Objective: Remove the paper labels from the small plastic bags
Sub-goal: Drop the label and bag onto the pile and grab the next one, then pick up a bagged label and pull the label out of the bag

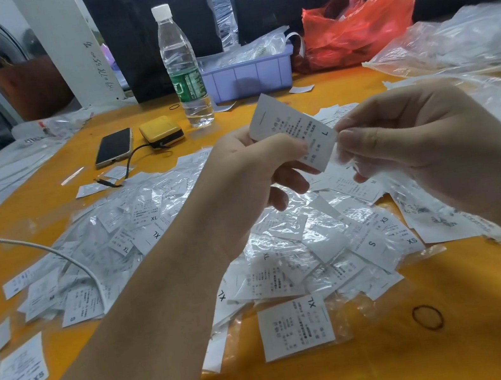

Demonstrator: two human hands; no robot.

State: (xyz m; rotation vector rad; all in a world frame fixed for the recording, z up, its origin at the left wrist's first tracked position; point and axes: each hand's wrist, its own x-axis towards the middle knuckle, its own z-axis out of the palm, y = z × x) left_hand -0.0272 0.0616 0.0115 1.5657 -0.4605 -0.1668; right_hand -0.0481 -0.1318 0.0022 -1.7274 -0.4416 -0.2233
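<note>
left hand (249,170) pinches paper label (294,132) | right hand (408,142) pinches small plastic bag (342,160) beside it

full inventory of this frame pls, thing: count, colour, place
paper label: one, white, marked L, held above the pile
small plastic bag: one, clear, at the label's lower edge, pinched by the right hand
pile of bagged labels: many, white in clear plastic, table centre
table: one, orange top
water bottle: one, clear, white cap, behind the pile
tray: one, lilac, right of the bottle
red bag: one, far right
phone: one, dark, left of the bottle
yellow box: one, beside the phone
rubber band: one, dark, near right
left hand: holds the label
right hand: pinches the bag
</note>
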